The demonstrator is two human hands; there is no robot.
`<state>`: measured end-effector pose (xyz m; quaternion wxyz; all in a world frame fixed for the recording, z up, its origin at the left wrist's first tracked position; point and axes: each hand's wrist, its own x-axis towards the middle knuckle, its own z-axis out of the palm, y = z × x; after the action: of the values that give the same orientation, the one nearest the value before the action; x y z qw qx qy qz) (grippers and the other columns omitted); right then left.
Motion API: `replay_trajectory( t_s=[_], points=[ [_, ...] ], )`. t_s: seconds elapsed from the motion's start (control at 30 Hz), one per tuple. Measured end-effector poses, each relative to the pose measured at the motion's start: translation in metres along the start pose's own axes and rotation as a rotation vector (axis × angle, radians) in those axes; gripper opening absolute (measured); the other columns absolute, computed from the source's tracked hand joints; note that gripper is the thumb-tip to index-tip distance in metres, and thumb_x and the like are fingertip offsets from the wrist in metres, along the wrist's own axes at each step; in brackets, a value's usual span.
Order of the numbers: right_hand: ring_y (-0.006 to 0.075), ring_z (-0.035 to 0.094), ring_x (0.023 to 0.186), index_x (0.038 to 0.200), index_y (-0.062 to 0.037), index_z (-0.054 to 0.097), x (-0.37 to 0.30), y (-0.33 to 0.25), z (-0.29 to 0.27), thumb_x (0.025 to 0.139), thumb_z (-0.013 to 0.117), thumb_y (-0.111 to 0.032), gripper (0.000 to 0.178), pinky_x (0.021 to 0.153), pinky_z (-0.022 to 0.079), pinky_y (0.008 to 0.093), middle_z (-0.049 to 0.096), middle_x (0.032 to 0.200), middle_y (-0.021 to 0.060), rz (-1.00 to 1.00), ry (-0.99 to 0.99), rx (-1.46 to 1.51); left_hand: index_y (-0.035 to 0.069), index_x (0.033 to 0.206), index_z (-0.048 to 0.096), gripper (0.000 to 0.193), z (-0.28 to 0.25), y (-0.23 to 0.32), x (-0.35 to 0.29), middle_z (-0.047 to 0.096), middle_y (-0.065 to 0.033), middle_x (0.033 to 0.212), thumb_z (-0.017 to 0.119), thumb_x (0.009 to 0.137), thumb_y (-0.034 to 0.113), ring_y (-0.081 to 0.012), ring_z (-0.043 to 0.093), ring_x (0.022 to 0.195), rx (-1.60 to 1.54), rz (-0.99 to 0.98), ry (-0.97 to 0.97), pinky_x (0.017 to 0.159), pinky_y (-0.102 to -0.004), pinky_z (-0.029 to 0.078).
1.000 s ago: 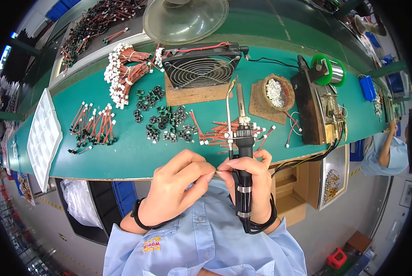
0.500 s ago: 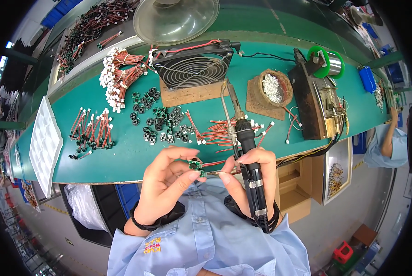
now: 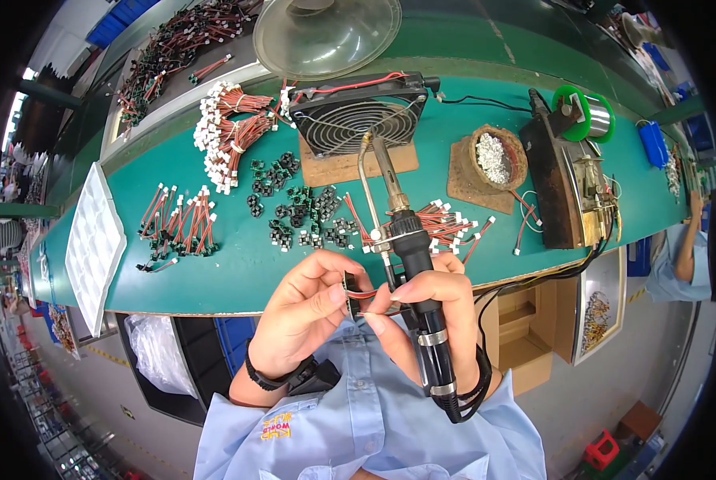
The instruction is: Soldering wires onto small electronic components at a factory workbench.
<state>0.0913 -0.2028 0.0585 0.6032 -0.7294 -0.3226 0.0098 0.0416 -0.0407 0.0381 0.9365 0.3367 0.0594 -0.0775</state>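
Note:
My right hand [image 3: 434,308] grips a black soldering iron [image 3: 410,256] by its handle, tip pointing up and away toward the fan. My left hand [image 3: 310,308] pinches a small black connector with red wires [image 3: 356,290] between thumb and fingers. The right thumb and forefinger also touch those wires. Both hands are close to my chest, just in front of the green bench edge [image 3: 214,296]. Small black parts [image 3: 298,212] and loose red-wired leads [image 3: 442,224] lie on the bench just beyond the hands.
A square fan [image 3: 354,116] stands on a cork pad. To the right are a bowl of white bits [image 3: 498,156], a solder-iron stand [image 3: 562,180] and a green solder spool [image 3: 578,112]. Left: wire bundles [image 3: 178,220], a white tray [image 3: 94,244]. Another person's arm [image 3: 682,256] is at far right.
Both hands have stayed near my chest, working the small wired connector between the fingertips. The soldering iron's tip has swung a little and the view has shifted slightly.

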Motion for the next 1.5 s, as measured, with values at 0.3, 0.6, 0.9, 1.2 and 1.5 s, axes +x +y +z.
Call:
replay_trajectory(
  t_s=[0.3, 0.6, 0.9, 1.2, 1.5],
  points=[
    [0.0171, 0.051, 0.067, 0.096, -0.0098, 0.054, 0.005, 0.0, 0.009, 0.062, 0.072, 0.001, 0.041, 0.078, 0.031, 0.037, 0.062, 0.088, -0.0036, -0.12, 0.148, -0.006, 0.002, 0.109, 0.05, 0.023, -0.002, -0.004, -0.001, 0.057, -0.0088, 0.099, 0.056, 0.089, 0.013, -0.0176, 0.055, 0.093, -0.103, -0.002, -0.004, 0.083, -0.0304, 0.043],
    [0.0174, 0.051, 0.067, 0.098, -0.0106, 0.055, 0.005, 0.0, 0.008, 0.062, 0.071, 0.001, 0.041, 0.079, 0.031, 0.0374, 0.063, 0.088, -0.0042, -0.098, 0.148, -0.018, 0.004, 0.108, 0.05, 0.023, 0.001, -0.004, -0.003, 0.054, -0.009, 0.099, 0.058, 0.088, 0.013, -0.0167, 0.055, 0.09, -0.078, -0.007, 0.06, 0.078, -0.0281, 0.044],
    [0.0177, 0.052, 0.067, 0.097, -0.0105, 0.056, 0.004, -0.002, 0.007, 0.062, 0.07, 0.001, 0.04, 0.079, 0.03, 0.0376, 0.062, 0.085, -0.0035, -0.074, 0.154, -0.011, 0.004, 0.105, 0.05, 0.022, 0.004, -0.004, -0.001, 0.054, -0.0091, 0.099, 0.059, 0.088, 0.013, -0.0172, 0.054, 0.091, -0.028, 0.024, 0.037, 0.077, -0.0279, 0.044],
    [0.0176, 0.052, 0.067, 0.095, -0.0105, 0.057, 0.006, -0.002, 0.004, 0.063, 0.071, 0.0, 0.037, 0.079, 0.032, 0.0376, 0.061, 0.084, -0.0033, -0.056, 0.149, -0.008, 0.003, 0.104, 0.051, 0.022, 0.003, -0.005, -0.001, 0.053, -0.0092, 0.1, 0.059, 0.087, 0.014, -0.0183, 0.053, 0.094, 0.076, 0.071, 0.049, 0.082, -0.03, 0.042],
    [0.0177, 0.052, 0.067, 0.095, -0.0103, 0.058, 0.007, -0.001, 0.003, 0.062, 0.071, 0.0, 0.037, 0.079, 0.032, 0.0373, 0.061, 0.084, -0.0034, -0.045, 0.141, 0.025, 0.003, 0.104, 0.051, 0.021, 0.006, -0.004, -0.001, 0.053, -0.0089, 0.099, 0.058, 0.087, 0.012, -0.0178, 0.053, 0.093, 0.1, 0.086, 0.073, 0.081, -0.0297, 0.042]
  ],
)
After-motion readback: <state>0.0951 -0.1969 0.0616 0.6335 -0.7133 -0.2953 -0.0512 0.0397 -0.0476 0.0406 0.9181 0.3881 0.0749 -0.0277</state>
